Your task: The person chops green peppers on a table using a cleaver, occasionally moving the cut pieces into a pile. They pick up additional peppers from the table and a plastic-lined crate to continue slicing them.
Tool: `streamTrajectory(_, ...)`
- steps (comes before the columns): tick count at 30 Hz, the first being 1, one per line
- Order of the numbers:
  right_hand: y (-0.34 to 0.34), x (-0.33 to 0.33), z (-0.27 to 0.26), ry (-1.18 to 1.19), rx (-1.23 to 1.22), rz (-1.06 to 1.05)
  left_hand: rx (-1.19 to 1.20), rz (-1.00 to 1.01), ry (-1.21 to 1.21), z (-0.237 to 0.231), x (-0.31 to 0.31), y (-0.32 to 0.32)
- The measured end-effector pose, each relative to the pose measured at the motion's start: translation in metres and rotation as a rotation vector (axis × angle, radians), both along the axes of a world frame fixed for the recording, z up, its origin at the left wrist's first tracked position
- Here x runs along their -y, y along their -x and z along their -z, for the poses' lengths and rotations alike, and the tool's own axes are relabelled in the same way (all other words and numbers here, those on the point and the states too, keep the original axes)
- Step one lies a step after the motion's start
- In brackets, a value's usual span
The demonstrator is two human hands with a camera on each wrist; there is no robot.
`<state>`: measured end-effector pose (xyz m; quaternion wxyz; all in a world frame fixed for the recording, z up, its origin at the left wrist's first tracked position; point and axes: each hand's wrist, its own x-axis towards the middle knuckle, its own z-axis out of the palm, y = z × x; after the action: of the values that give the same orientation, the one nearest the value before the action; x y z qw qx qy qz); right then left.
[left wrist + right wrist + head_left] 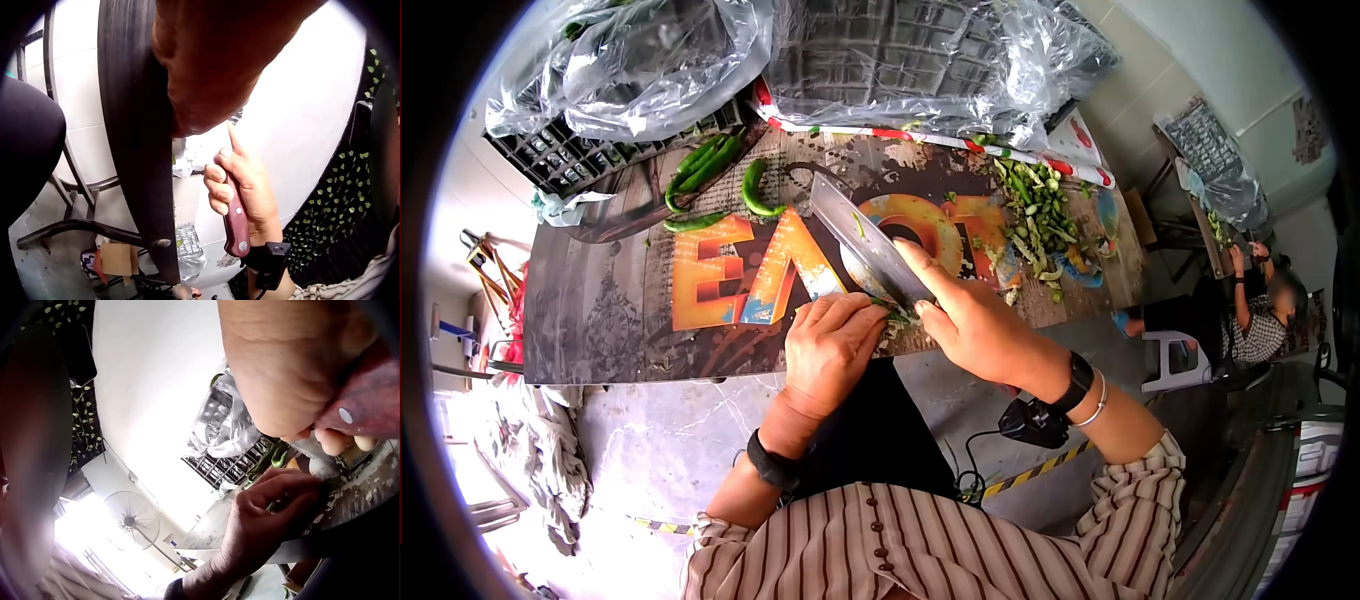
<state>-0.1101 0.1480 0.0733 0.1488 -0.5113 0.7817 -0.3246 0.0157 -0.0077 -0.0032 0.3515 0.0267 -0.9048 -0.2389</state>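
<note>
My right hand point(990, 330) grips a broad kitchen knife point(862, 232) near the table's front edge, its index finger stretched along the blade. In the left wrist view the red-brown riveted handle point(237, 225) runs through that hand's curled fingers. Just left of the blade, my left hand point(830, 345) pinches a green pepper point(880, 302), mostly hidden under the fingers. Whole long green peppers point(708, 165) lie toward the back left, one curved pepper point(756, 188) beside them. A heap of cut green pepper pieces point(1040, 215) spreads over the right side of the table.
The patterned wooden table point(600, 310) carries plastic-covered black crates along its back, one at the left point(565, 155) and one in the middle point(880, 55). At the far right another person point(1262, 325) sits by a second table. A white stool point(1175, 362) stands nearby.
</note>
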Motion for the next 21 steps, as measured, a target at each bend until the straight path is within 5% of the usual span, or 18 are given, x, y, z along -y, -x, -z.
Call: streamTrajectory(21,-0.014,-0.015,-0.029,-0.290,-0.003,-0.104,0.086,-0.010,-0.073,-0.006,0.001,0.001)
